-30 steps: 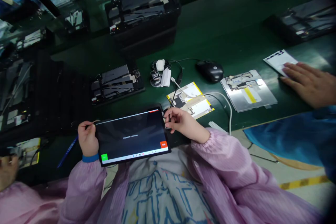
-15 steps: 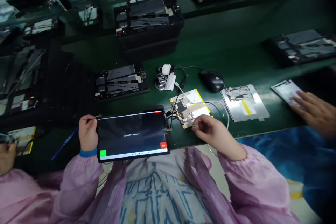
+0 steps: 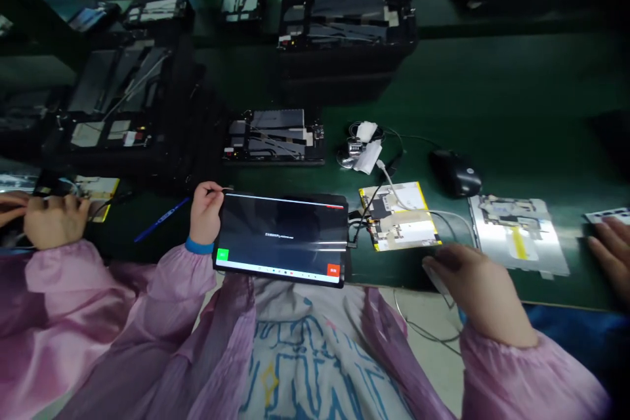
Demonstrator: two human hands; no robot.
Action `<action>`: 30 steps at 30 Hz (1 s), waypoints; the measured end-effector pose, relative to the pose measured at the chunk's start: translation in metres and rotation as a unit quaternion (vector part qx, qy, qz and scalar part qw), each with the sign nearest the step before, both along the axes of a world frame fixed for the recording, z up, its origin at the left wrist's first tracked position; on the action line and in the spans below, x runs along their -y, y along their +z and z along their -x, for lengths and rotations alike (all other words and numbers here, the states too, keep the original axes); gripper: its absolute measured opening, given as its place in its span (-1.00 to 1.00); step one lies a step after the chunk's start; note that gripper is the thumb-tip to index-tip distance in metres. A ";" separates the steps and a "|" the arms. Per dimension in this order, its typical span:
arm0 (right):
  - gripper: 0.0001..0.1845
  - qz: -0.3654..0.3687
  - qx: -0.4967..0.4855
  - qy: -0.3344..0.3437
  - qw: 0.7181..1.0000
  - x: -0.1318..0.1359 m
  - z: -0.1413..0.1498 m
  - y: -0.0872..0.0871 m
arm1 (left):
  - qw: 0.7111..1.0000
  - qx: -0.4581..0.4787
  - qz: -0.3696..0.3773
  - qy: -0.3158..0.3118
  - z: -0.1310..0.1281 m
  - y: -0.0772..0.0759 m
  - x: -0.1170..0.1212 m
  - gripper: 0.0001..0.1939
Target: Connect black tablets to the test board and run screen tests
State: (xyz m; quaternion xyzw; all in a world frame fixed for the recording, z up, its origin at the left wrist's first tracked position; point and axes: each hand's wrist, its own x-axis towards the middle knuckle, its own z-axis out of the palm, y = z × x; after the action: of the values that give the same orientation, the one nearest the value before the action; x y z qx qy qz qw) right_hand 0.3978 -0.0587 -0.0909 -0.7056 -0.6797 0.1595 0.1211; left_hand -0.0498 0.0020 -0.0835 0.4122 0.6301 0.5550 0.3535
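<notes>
A: And here's the tablet (image 3: 280, 223), lower middle of the frame, just left of centre, dark screen in full view, green square at its lower left corner, red square at its lower right!

B: The left hand (image 3: 205, 215) has it! Grip closed on the tablet's left edge, thumb and fingers up near the top corner.

A: And the right hand (image 3: 487, 292)?

B: Lower right of the frame, well apart from the tablet. The grip's narrow, fingertips bunched toward the thumb. There's a pale strip (image 3: 440, 279) right at those fingertips, but it's blurred, and I can't tell whether it's held.

A: Over at the tablet's right edge, black leads (image 3: 355, 215) sit between it and a yellow-edged panel (image 3: 408, 220), and a white cable (image 3: 387, 178) drops across that panel!

B: Just beyond the right hand, a silver plate (image 3: 541, 236) lies on the green surface (image 3: 522, 105), with the black mouse (image 3: 455, 174) above it in the frame.

A: Left of the left hand, a blue pen (image 3: 161, 220), lying slantwise!

B: And a co-worker's hand (image 3: 56, 220) at the far left, pink sleeve below it.
</notes>
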 end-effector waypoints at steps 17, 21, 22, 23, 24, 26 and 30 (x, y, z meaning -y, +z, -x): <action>-0.41 0.276 -0.540 -0.061 0.793 -0.024 0.118 0.008 | 0.999 0.023 0.002 -0.038 0.002 -0.005 0.005 -0.75; -0.42 0.294 -0.568 -0.076 0.765 -0.026 0.105 0.016 | 0.998 0.045 0.021 -0.047 0.002 -0.005 0.005 -0.72; -0.42 0.284 -0.566 -0.084 0.769 -0.027 0.098 0.017 | 0.998 0.049 0.022 -0.043 0.002 -0.005 0.005 -0.72; -0.43 0.271 -0.557 -0.092 0.780 -0.029 0.090 0.017 | 0.998 0.053 0.023 -0.039 0.002 -0.005 0.005 -0.71; -0.43 0.257 -0.537 -0.100 0.797 -0.032 0.079 0.017 | 0.997 0.056 0.024 -0.037 0.003 -0.004 0.006 -0.72; -0.41 0.219 -0.454 -0.119 0.855 -0.038 0.055 0.016 | 0.997 0.061 0.026 -0.035 0.003 -0.003 0.007 -0.72; -0.34 0.011 -0.165 -0.135 0.977 -0.059 0.023 0.024 | 0.998 0.050 0.033 -0.027 0.002 0.000 0.009 -0.72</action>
State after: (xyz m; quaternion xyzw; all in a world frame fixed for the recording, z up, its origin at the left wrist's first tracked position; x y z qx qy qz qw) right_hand 0.3749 0.0007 -0.0670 -0.7561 -0.5468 0.2637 0.2443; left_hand -0.0515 -0.0073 -0.0831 0.3892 0.6184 0.5438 0.4127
